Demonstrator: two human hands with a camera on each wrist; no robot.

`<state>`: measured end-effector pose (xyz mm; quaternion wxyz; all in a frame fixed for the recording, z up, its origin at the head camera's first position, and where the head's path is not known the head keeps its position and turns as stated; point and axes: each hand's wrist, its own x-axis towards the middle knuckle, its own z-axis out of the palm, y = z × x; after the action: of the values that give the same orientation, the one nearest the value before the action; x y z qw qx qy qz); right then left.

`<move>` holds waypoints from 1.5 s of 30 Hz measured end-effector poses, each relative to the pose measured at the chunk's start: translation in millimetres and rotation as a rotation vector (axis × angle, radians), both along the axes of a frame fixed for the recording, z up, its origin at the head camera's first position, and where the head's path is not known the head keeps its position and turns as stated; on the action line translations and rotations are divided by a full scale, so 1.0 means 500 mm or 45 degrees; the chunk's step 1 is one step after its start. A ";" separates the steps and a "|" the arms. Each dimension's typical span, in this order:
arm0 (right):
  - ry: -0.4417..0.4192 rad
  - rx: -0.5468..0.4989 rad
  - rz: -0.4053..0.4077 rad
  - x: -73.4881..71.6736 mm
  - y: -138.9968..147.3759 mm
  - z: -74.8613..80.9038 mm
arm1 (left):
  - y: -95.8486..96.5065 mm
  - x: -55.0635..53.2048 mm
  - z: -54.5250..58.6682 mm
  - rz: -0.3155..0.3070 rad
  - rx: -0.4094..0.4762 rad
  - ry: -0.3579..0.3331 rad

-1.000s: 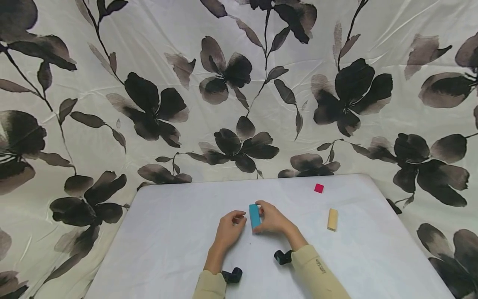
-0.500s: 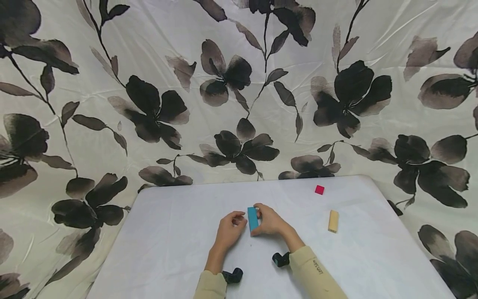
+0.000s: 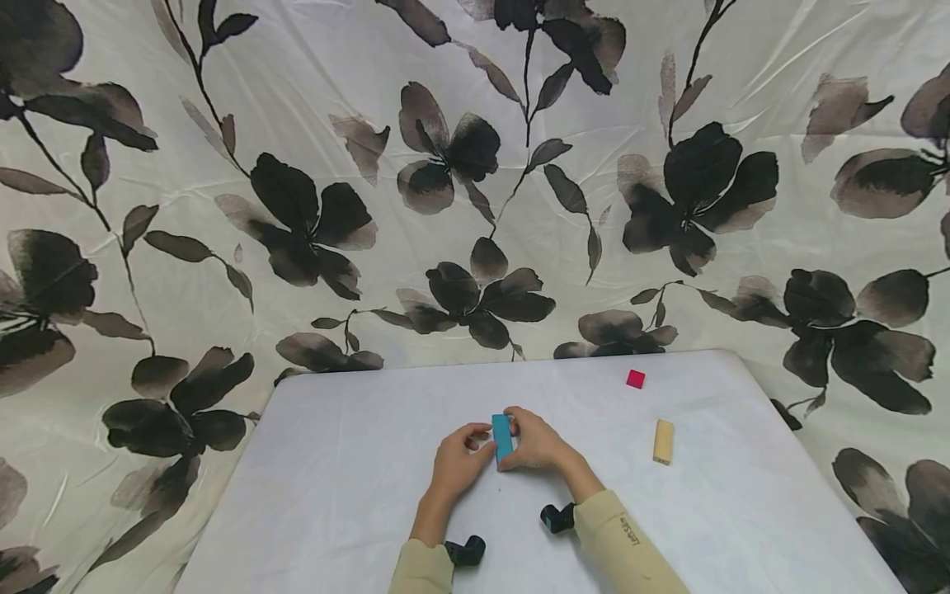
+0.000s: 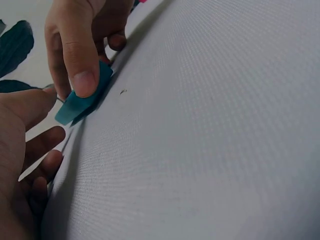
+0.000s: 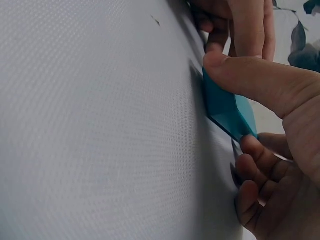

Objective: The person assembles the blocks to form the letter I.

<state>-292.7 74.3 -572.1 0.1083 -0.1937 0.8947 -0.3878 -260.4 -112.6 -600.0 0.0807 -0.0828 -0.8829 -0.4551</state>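
Note:
In the head view a blue rectangular block [image 3: 501, 436] stands near the middle of the white table. My right hand [image 3: 540, 441] pinches it lengthwise, thumb at the near end and fingers at the far end. The right wrist view shows the block [image 5: 220, 106] between thumb and fingertips, close over the cloth; whether it touches is hard to tell. Just left of it is my left hand [image 3: 456, 464], fingers loosely bent. In the left wrist view its thumb and fingers are spread beside the block [image 4: 75, 108], apparently not gripping it.
A small red block [image 3: 635, 379] lies toward the table's far right. Nearer, a pale wooden block [image 3: 663, 441] lies right of my right hand. Behind the white table [image 3: 334, 462] hangs a floral cloth [image 3: 460, 165].
The blue block and my right hand have shifted slightly left in the head view. My left hand has edged right, closer to the block.

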 end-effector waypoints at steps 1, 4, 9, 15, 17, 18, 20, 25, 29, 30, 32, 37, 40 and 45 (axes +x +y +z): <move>0.004 0.005 -0.002 0.000 0.000 0.001 | 0.000 0.000 0.001 -0.005 -0.002 0.005; 0.006 0.020 -0.012 0.000 0.001 0.003 | 0.002 0.000 0.004 -0.009 -0.012 0.015; 0.010 0.030 -0.031 -0.002 0.000 0.007 | 0.006 -0.005 0.002 -0.004 -0.029 0.007; 0.025 0.050 -0.045 -0.004 0.002 0.011 | 0.011 -0.016 -0.004 -0.021 -0.060 -0.003; 0.018 0.051 -0.043 -0.006 0.002 0.010 | 0.011 -0.021 -0.006 -0.022 -0.071 -0.006; 0.016 0.047 -0.043 -0.007 0.002 0.011 | 0.011 -0.023 -0.007 -0.023 -0.078 -0.004; 0.012 0.044 -0.048 -0.009 0.002 0.011 | 0.012 -0.028 -0.007 -0.032 -0.085 0.008; 0.021 0.048 -0.053 -0.014 0.002 0.009 | 0.014 -0.034 -0.008 -0.041 -0.100 0.019; 0.032 0.062 -0.049 -0.017 0.000 0.005 | 0.015 -0.036 -0.011 -0.039 -0.135 0.011; 0.033 0.066 -0.049 -0.018 -0.001 0.004 | 0.016 -0.036 -0.011 -0.038 -0.142 0.010; 0.034 0.074 -0.051 -0.019 -0.002 0.005 | 0.017 -0.037 -0.010 -0.035 -0.147 0.016; 0.044 0.082 -0.070 -0.023 -0.005 0.007 | 0.018 -0.038 -0.005 -0.031 -0.134 0.066; 0.023 0.059 -0.058 -0.022 -0.002 0.009 | 0.018 -0.035 -0.002 -0.026 -0.133 0.055; 0.022 0.060 -0.055 -0.020 0.018 0.020 | 0.018 -0.030 -0.003 -0.020 -0.149 0.025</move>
<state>-302.6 83.5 -562.1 0.0967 -0.1748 0.9085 -0.3671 -275.6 -103.6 -601.7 0.0807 -0.0989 -0.9065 -0.4024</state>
